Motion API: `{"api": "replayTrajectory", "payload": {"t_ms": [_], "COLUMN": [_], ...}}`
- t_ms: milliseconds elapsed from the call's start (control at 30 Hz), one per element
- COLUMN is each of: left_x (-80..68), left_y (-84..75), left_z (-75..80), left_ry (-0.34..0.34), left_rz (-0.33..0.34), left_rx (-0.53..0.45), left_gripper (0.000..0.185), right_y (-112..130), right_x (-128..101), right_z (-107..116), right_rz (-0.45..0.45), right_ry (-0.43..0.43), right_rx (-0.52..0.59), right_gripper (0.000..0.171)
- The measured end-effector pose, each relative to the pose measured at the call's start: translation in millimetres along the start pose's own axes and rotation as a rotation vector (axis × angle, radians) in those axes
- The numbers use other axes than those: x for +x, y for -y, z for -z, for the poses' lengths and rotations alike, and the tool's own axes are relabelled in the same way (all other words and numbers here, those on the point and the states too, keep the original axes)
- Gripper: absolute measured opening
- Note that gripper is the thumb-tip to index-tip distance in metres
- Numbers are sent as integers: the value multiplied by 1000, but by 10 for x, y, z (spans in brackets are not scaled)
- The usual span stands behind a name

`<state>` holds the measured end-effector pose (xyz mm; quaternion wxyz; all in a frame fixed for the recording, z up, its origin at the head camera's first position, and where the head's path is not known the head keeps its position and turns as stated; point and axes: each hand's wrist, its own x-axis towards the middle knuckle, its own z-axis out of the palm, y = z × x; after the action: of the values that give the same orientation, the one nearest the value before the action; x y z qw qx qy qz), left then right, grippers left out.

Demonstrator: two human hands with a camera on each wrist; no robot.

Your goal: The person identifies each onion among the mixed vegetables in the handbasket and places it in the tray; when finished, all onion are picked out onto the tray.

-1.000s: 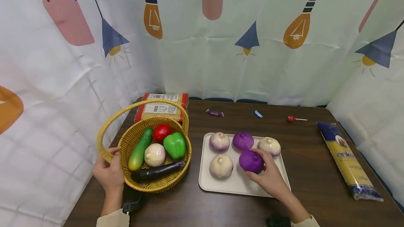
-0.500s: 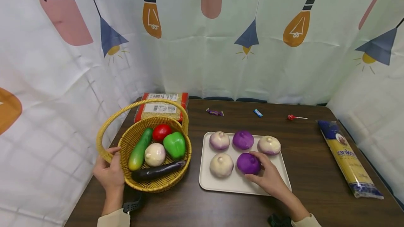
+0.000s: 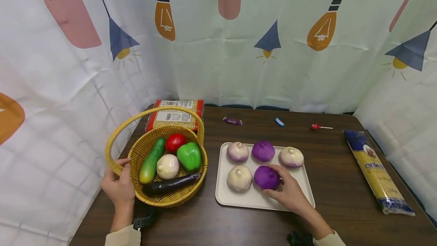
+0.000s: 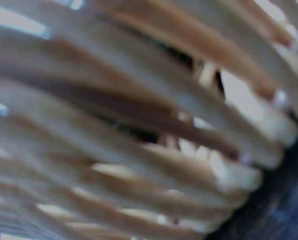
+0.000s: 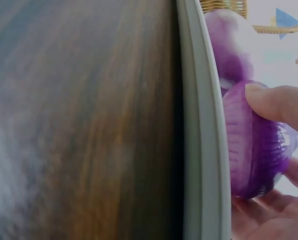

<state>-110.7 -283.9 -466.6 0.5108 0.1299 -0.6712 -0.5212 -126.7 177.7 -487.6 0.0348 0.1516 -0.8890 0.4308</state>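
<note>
Change: the purple onion has shifted left and down onto the tray since a second ago, when it was held slightly higher; the right hand has followed it. The left hand and basket are unchanged.

Right hand: fingers and thumb curled round the purple onion, gripping it from the right side. The right wrist view shows a fingertip pressed on the onion's skin, with the tray rim beside it.

Purple onion: front row of the tray, just beside a white onion on its left.

Tray, back row: a pale purple-white onion, a second purple one, another pale one.

Left hand: grips the basket where the handle meets the rim, at its left side. The left wrist view shows only blurred wicker.

Basket contents: cucumber, tomato, green pepper, white onion, aubergine.

Table, far side: noodle packet, two wrapped sweets, lollipop. Right edge: spaghetti bag.
</note>
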Motion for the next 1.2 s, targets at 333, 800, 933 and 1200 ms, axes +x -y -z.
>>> {"api": "replayTrajectory", "payload": {"t_ms": [333, 800, 933, 1200], "left_x": [24, 52, 39, -23], "left_y": [148, 119, 112, -183], "left_z": [14, -18, -21, -13], "left_ry": [-16, 12, 13, 3], "left_rz": [16, 2, 12, 29], "left_rx": [-1, 1, -7, -2], "left_gripper": [14, 15, 14, 16], "right_y": [61, 1134, 1516, 1939], "right_x": [-37, 269, 392, 745], "right_z": [175, -254, -652, -1348], "right_rz": [-22, 287, 325, 176], "right_ry": [15, 60, 205, 389], "right_rx": [78, 287, 304, 400], "right_gripper": [77, 43, 42, 42]}}
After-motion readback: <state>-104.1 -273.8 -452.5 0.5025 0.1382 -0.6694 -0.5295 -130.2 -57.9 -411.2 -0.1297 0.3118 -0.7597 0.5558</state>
